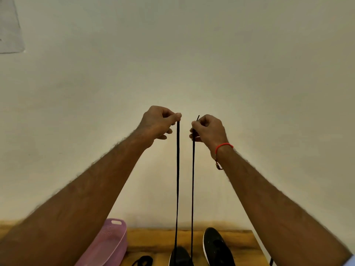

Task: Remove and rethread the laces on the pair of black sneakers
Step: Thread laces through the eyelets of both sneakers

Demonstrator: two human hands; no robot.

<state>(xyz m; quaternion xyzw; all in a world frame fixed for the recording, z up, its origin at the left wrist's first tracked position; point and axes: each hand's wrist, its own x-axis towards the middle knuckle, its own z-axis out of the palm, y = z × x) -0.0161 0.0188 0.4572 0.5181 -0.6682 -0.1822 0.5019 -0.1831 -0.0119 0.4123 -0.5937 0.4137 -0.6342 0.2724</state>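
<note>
Head view: both arms reach up and forward in front of a pale wall (249, 64). The left hand (157, 121) pinches one end of a black lace (177, 179) between thumb and forefinger, its other fingers (165, 136) curled below. The right hand (208, 130) pinches the other end the same way; the lace tip sticks up just above its thumb. A red band (223, 145) circles the right wrist.

The two strands of the lace hang straight down, side by side and slightly apart, taut between the hands and the shoe (180, 256) below. That shoe is black and sits at the bottom edge of the frame on the wooden desk (153, 240); both strands run into its top, though the eyelets are too dark to make out. A second shoe (217, 246), also black with a white sole edge, lies just to the right of the first, toe pointing toward the wall.

A pink basket (109, 244) stands on the desk left of the shoes, partly hidden behind the left forearm. A loose black lace (143, 260) lies coiled on the desk between the basket and the first shoe. A sheet of paper (9, 25) is fixed to the wall at the upper left.
</note>
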